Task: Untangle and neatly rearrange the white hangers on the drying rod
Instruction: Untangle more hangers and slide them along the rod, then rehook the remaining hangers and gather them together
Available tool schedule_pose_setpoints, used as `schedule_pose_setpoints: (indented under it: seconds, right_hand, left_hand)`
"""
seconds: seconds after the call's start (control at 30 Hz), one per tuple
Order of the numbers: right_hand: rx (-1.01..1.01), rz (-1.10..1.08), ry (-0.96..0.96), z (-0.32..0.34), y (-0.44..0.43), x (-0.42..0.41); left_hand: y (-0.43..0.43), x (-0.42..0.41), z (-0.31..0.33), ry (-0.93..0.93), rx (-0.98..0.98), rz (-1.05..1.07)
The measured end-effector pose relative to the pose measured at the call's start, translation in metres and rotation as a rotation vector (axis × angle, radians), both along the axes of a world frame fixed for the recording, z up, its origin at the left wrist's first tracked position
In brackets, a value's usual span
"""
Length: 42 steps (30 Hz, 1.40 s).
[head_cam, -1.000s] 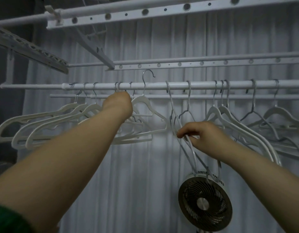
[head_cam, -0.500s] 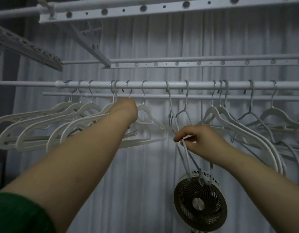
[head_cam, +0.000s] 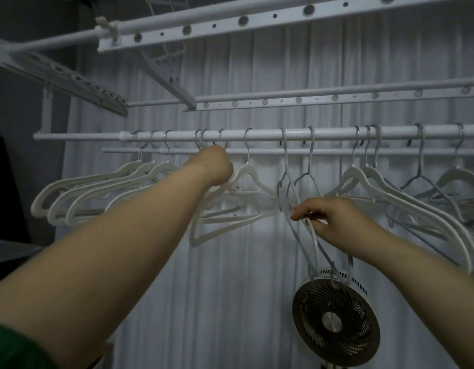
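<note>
Tangle of thin grey wire hangers (head_cam: 285, 161) unresolved, pinched in right hand (head_cam: 337, 222) grip; white plastic hangers (head_cam: 97, 182) leftward ordered; left hand (head_cam: 214, 166) grip hidden

white hangers (head_cam: 102, 193), thin greyish wire hangers (head_cam: 305, 179), white rod (head_cam: 257, 135), pale grey-white curtain (head_cam: 230, 288) with up-and-down fold stripes, fan (head_cam: 334, 322) black with swirly vanes and silver middle, green sleeve (head_cam: 14, 347)

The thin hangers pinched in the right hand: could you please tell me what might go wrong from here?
The thin hangers pinched by the right hand look interlocked; pulling may tighten the tangle or lift a hook off the rod. Their lower ends overlap the fan and might snag its grille.
</note>
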State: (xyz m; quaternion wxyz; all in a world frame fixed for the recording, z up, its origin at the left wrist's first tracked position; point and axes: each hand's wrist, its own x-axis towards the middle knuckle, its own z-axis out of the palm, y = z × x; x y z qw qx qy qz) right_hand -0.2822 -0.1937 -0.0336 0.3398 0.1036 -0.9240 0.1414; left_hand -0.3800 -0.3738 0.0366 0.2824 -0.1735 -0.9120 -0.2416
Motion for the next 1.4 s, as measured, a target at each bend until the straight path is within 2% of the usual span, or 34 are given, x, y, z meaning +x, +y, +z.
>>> schedule_pose_setpoints:
  seconds: [0.13, 0.27, 0.43, 0.6, 0.8, 0.93, 1.07, 1.2, 1.4]
  right_hand:
    - [0.095, -0.041, -0.052, 0.001, -0.004, 0.006]
    - [0.104, -0.085, -0.038, 0.004, -0.013, 0.014]
    - [0.094, -0.156, 0.101, 0.015, -0.043, 0.018]
    - [-0.069, -0.183, 0.259, 0.03, -0.087, 0.012]
    - [-0.074, -0.513, 0.035, 0.034, -0.119, -0.027]
    - [-0.074, -0.709, 0.02, 0.031, -0.118, -0.041]
    - [-0.136, -0.755, -0.038, 0.026, -0.123, -0.053]
    - [-0.1, -0.797, -0.065, 0.019, -0.126, -0.063]
    - [0.035, -0.855, 0.043, 0.011, -0.113, -0.06]
  left_hand:
    - [-0.046, 0.001, -0.016, 0.096, 0.103, 0.104]
    - [-0.082, -0.001, -0.042, 0.029, 0.11, 0.158]
    - [-0.097, -0.006, -0.061, 0.012, 0.058, 0.143]
    - [-0.102, -0.018, -0.061, 0.068, 0.071, -0.001]
    - [-0.11, -0.032, -0.062, 0.193, -0.014, -0.083]
    - [-0.123, -0.045, -0.063, 0.24, -0.028, -0.107]
    - [-0.129, -0.053, -0.068, 0.28, -0.068, -0.114]
    - [-0.125, -0.06, -0.073, 0.331, -0.136, -0.085]
    - [-0.118, -0.065, -0.078, 0.379, -0.165, -0.036]
